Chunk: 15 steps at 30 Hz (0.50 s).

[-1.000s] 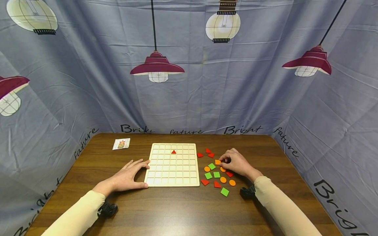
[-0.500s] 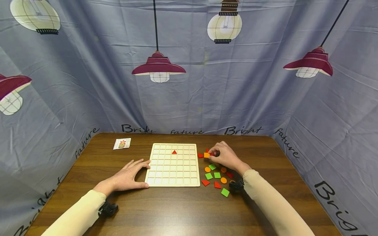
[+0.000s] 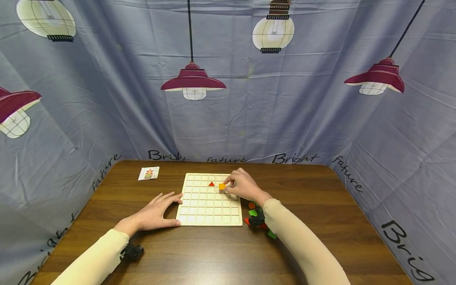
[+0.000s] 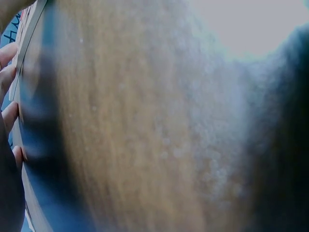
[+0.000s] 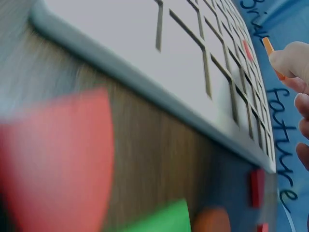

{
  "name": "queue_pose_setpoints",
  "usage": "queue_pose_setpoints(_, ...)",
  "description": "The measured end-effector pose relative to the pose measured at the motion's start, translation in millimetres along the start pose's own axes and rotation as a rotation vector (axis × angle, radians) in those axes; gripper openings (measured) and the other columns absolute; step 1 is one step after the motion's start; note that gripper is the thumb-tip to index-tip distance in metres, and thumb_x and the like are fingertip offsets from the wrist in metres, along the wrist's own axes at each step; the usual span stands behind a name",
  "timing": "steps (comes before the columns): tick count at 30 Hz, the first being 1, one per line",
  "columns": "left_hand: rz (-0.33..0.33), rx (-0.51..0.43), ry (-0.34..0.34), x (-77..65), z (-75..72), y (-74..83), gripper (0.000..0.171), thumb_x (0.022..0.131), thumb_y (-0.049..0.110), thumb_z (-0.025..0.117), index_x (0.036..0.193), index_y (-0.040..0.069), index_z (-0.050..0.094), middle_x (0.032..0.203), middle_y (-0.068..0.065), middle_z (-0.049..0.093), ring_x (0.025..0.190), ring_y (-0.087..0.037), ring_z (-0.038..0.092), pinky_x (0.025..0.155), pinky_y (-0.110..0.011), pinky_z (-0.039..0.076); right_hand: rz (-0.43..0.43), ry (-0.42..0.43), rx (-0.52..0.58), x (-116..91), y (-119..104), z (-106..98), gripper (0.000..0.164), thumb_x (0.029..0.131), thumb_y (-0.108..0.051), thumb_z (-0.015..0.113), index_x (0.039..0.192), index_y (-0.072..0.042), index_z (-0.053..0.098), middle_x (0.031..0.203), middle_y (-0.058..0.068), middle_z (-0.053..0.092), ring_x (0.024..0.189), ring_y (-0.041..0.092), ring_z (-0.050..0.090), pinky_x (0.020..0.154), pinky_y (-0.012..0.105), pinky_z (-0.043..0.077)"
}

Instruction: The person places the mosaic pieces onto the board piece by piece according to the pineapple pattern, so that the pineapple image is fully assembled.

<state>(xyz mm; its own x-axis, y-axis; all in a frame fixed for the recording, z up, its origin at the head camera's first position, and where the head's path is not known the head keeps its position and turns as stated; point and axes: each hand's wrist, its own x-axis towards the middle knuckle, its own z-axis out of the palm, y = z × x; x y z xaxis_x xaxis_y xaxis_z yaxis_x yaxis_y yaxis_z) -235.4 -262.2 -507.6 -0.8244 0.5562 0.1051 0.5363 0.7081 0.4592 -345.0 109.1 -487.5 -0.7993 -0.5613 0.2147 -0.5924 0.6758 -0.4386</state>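
Observation:
A pale wooden grid board (image 3: 209, 206) lies mid-table, with a red triangle (image 3: 211, 184) in one of its upper cells. Over the board's upper right part, my right hand (image 3: 246, 185) pinches an orange square tile (image 3: 222, 186) between thumb and fingertips. In the right wrist view the same orange tile (image 5: 268, 48) shows edge-on, held above the grid. My left hand (image 3: 153, 215) rests at the board's left edge, fingers spread, thumb near the lower left corner. Its fingers (image 4: 8, 79) touch the board's side in the left wrist view.
Right of the board lie loose tiles, among them a green square (image 3: 253, 213) and an orange circle (image 3: 251, 206), several partly hidden under my right forearm. A small printed card (image 3: 148, 173) lies at the table's back left. Behind the table (image 3: 199, 253) hangs a blue patterned curtain (image 3: 213, 130).
My right hand has picked up the orange square from the loose tiles and carried it left over the board. The left hand has kept its place at the board's edge.

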Motion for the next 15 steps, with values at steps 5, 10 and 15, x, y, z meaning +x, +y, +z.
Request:
queue_pose_setpoints(5, 0.012, 0.008, 0.015, 0.1, 1.0, 0.0, 0.066, 0.087, 0.06, 0.074, 0.134, 0.019, 0.056, 0.161, -0.007, 0.04, 0.149, -0.04, 0.029, 0.12, -0.066, 0.013, -0.014, -0.02, -0.035, 11, -9, 15, 0.013, 0.093, -0.036, 0.075, 0.103, -0.027, 0.077, 0.086, -0.016, 0.057, 0.088, 0.011, 0.045, 0.081, 0.03, 0.043)
queue_pose_setpoints(10, 0.021, 0.012, 0.026, -0.3, 1.3, 0.2, 0.066, 0.087, 0.06, 0.073, 0.133, 0.017, 0.056, 0.16, -0.008, 0.041, 0.148, -0.042, 0.031, 0.119, -0.067, 0.014, -0.018, -0.004, -0.065, 19, -14, 27, 0.011, 0.092, -0.036, 0.076, 0.099, -0.028, 0.078, 0.086, -0.018, 0.059, 0.09, 0.01, 0.047, 0.083, 0.03, 0.042)
queue_pose_setpoints(15, 0.018, 0.008, 0.019, -0.5, 0.3, 1.3, 0.066, 0.088, 0.06, 0.073, 0.134, 0.016, 0.056, 0.161, -0.008, 0.04, 0.149, -0.041, 0.03, 0.119, -0.067, 0.013, -0.001, 0.004, -0.061, 23, -17, 35, 0.013, 0.091, -0.037, 0.076, 0.101, -0.028, 0.078, 0.085, -0.017, 0.058, 0.091, 0.011, 0.047, 0.092, 0.039, 0.044)
